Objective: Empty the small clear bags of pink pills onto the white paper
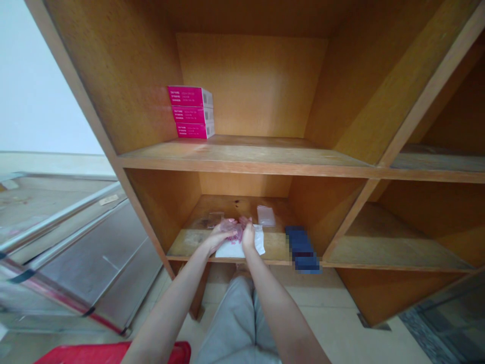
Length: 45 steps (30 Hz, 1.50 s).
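Note:
On the lower shelf, my left hand (223, 234) and my right hand (247, 234) come together around a small clear plastic bag with pink in it or on it (238, 233). The left fingers reach across its left side, while the right fingers and thumb close on its right side. Details of the pink contents are too small to make out. Under the hands lies a sheet of white paper (229, 249). Just right of my right hand rests a stack of clear plastic bags (265, 216). A flat clear plastic piece (215, 218) lies behind my left hand.
A blurred dark blue object (302, 247) hangs over the lower shelf's front edge at right. Pink boxes (191, 112) are stacked on the upper shelf (257, 151). A glass display case (109, 253) stands at left, and something red (182, 353) is near the floor.

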Each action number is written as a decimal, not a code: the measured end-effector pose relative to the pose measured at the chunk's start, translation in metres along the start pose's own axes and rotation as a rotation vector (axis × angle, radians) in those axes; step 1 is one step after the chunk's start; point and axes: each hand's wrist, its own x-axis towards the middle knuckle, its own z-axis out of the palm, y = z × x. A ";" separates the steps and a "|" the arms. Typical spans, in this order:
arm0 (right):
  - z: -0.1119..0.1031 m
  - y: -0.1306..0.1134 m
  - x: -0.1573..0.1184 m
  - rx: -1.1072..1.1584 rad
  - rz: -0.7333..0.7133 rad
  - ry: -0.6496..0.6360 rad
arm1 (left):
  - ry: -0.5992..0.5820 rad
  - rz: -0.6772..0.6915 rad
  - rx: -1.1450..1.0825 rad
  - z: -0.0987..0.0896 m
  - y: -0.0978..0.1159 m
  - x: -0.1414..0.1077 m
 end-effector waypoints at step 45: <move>-0.006 -0.094 -0.057 0.450 -0.060 0.064 | 0.166 0.311 -0.350 0.054 0.034 -0.043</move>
